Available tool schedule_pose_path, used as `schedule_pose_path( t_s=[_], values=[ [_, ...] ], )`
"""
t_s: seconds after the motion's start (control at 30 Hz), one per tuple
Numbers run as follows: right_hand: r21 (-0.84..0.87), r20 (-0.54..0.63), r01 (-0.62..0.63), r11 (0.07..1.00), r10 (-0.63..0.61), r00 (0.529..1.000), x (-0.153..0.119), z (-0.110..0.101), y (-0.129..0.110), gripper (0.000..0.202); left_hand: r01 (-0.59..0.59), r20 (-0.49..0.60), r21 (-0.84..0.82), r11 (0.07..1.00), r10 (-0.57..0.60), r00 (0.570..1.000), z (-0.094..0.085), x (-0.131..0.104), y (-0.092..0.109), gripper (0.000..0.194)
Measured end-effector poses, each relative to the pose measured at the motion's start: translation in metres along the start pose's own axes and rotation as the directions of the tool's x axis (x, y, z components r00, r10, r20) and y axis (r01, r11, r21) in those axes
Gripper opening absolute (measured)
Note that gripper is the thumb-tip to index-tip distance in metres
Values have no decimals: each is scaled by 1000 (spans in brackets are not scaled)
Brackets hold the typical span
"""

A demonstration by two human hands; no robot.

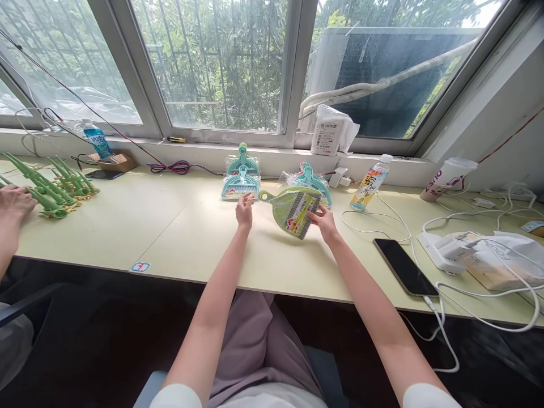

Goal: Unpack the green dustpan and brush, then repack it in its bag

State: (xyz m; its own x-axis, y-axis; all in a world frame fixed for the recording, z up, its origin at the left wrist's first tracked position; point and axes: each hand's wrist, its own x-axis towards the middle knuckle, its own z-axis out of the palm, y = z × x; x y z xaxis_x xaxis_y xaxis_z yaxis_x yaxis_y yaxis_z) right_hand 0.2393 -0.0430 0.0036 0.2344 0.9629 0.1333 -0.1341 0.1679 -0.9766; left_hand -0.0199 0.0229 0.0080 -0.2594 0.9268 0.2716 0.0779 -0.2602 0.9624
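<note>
A light green dustpan-and-brush set (293, 212) with a printed label is tilted above the table, its handle pointing left. My right hand (325, 224) grips its lower right edge by the bristles. Just left of that handle, my left hand (243, 212) is closed with curled fingers; what they hold, if anything, is hidden. Beyond my left hand stand teal dustpan sets (241, 186) in clear wrap, one behind the other. More wrapped teal sets (312, 178) stand behind the green one, partly covered by it.
On the right are a drink bottle (371, 184), a phone (403, 266), white cables, a power strip (444, 253) and a cup (448, 178). At left, another person's hand (17, 204) is beside green plastic parts (55, 192). A paper pack (329, 133) stands on the windowsill.
</note>
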Motion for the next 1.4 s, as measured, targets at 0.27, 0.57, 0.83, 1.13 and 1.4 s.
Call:
schedule_pose_path(
  t_s=[0.27,0.57,0.83,1.13,1.4],
  values=[
    [-125,165,-43,991,63,984,-13,12,-8,63,-288,217,313,905,228,949,-1,-7,10,23],
    [-46,-20,-12,999,11,1000,1,-5,-1,54,162,-387,364,917,-10,922,-29,12,4,17],
    [144,-203,5,990,25,979,11,-19,10,42,323,-769,316,892,42,638,-36,1,23,84],
    [106,-136,38,994,-23,990,5,-9,10,50,-203,-350,319,926,314,882,-20,-13,34,66],
    [68,-2,34,997,-34,999,-4,9,8,51,215,657,-1,977,-162,736,27,-35,13,54]
  ],
)
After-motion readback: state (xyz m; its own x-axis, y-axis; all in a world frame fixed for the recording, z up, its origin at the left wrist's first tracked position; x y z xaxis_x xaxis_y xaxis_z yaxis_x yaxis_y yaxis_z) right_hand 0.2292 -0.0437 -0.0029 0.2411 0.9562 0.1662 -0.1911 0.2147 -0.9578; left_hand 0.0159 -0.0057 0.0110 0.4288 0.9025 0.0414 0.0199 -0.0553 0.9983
